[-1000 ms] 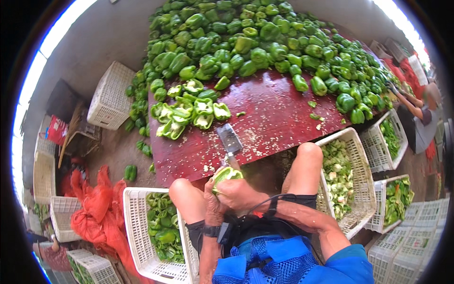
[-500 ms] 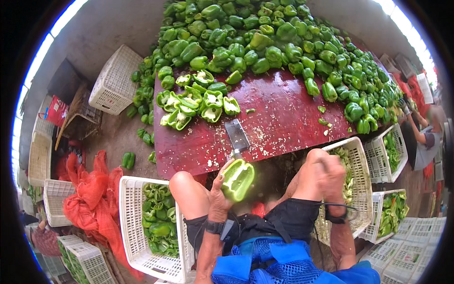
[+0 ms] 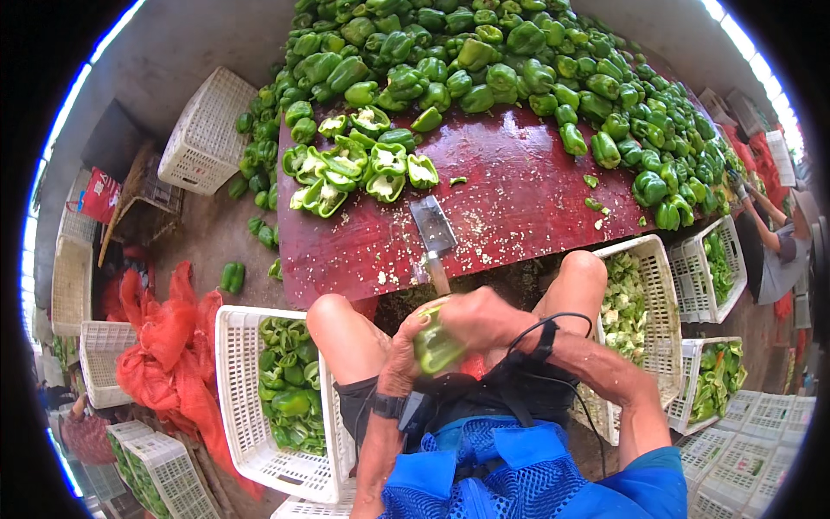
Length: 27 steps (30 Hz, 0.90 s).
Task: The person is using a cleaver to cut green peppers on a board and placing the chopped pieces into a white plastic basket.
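Observation:
My left hand [image 3: 399, 350] is closed round a cut green bell pepper [image 3: 439, 348], held low between my knees. Over the top of the pepper lies my right hand [image 3: 488, 318], smeared by motion, its fingers hidden against the pepper's cut side. Just beyond, a cleaver [image 3: 432, 227] rests on the red table [image 3: 510, 208], its handle pointing toward me past the near edge. Farther left on the table sits a cluster of halved bell peppers [image 3: 386, 164] with pale cores showing.
Whole green peppers [image 3: 519, 73] heap across the table's far side. By my left knee stands a white crate [image 3: 233, 415] of pepper pieces; at my right, another crate [image 3: 661, 285] holds pale scraps. Red netting [image 3: 164, 346] lies left. Another person [image 3: 774, 251] works far right.
My right hand has swung left from above my right knee onto the pepper. The left hand keeps hold of the pepper, which is now partly covered.

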Each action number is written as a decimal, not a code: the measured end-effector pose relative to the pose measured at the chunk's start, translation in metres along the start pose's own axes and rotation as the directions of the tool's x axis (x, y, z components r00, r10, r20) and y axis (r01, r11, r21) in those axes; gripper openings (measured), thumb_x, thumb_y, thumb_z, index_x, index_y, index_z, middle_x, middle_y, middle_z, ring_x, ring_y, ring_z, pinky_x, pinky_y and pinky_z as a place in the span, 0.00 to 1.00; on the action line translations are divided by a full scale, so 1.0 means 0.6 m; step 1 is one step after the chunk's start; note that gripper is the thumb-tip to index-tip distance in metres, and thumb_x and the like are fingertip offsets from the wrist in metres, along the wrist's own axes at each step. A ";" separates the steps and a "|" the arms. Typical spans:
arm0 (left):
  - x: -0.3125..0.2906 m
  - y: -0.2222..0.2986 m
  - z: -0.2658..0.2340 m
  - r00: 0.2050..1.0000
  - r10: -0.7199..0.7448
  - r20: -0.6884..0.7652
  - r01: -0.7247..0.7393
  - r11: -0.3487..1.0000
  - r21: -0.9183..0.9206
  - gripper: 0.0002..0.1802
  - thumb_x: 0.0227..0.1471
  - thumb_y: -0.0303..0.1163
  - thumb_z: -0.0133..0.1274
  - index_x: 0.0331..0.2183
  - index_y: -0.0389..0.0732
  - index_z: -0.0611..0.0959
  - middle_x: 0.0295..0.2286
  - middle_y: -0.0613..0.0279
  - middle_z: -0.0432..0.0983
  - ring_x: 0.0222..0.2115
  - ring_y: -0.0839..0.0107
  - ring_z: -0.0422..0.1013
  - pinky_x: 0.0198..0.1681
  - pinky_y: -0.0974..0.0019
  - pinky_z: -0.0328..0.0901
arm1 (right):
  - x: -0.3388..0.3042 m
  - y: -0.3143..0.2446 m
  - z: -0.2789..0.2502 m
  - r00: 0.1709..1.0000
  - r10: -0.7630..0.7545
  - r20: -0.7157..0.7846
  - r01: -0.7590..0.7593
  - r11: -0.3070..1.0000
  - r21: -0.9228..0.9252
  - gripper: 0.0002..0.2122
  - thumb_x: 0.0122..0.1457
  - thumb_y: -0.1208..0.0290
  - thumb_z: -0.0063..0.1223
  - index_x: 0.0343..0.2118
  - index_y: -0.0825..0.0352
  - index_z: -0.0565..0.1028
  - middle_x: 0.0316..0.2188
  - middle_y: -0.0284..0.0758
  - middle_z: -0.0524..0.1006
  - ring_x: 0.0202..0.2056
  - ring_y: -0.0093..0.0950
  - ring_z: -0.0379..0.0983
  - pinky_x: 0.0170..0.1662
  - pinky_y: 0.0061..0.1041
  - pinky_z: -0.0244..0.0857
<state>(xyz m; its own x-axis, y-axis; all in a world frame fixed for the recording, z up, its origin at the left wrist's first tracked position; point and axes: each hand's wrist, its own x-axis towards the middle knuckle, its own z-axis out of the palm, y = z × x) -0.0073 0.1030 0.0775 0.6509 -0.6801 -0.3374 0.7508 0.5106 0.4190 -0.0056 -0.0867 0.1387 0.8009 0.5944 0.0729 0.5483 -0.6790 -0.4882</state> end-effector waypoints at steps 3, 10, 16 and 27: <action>0.002 -0.004 0.009 0.999 0.033 0.019 -0.030 0.988 -0.149 0.32 0.52 0.41 0.53 0.54 0.33 0.70 0.48 0.49 0.72 0.48 0.59 0.71 0.55 0.52 0.66 | -0.033 0.029 -0.020 0.894 0.347 -0.283 -0.145 0.823 0.549 0.02 0.55 0.77 0.55 0.29 0.68 0.74 0.21 0.37 0.74 0.22 0.27 0.74 0.25 0.27 0.67; -0.038 0.032 0.044 0.951 0.273 -0.149 -0.283 0.958 -0.055 0.22 0.53 0.28 0.51 0.50 0.35 0.70 0.44 0.50 0.74 0.43 0.61 0.75 0.48 0.58 0.72 | -0.194 0.065 -0.132 0.693 0.457 -0.557 -0.563 0.826 -0.022 0.07 0.51 0.74 0.54 0.32 0.70 0.76 0.29 0.46 0.76 0.31 0.43 0.73 0.35 0.35 0.66; 0.019 -0.006 0.047 0.935 0.348 -0.073 -0.354 0.894 -0.276 0.15 0.56 0.31 0.54 0.43 0.37 0.73 0.39 0.53 0.76 0.35 0.65 0.77 0.38 0.62 0.77 | -0.236 0.028 -0.148 0.496 0.638 -0.590 -0.754 0.653 0.072 0.16 0.53 0.76 0.53 0.45 0.73 0.74 0.43 0.50 0.76 0.45 0.44 0.72 0.50 0.35 0.65; 0.073 -0.080 0.033 0.827 0.555 0.091 -0.550 0.765 0.335 0.28 0.62 0.35 0.47 0.60 0.41 0.62 0.53 0.62 0.65 0.52 0.73 0.64 0.55 0.68 0.61 | -0.003 -0.091 0.000 0.748 0.504 -0.432 -0.130 0.749 0.649 0.30 0.49 0.70 0.62 0.56 0.72 0.66 0.53 0.47 0.70 0.53 0.36 0.68 0.58 0.32 0.61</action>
<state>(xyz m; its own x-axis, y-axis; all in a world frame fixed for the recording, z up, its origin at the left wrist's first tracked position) -0.0170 0.0380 0.0590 0.9447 -0.3266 0.0302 0.1783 0.5885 0.7886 -0.0371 -0.0508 0.1650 0.9794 -0.0837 0.1839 0.1504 -0.3060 -0.9401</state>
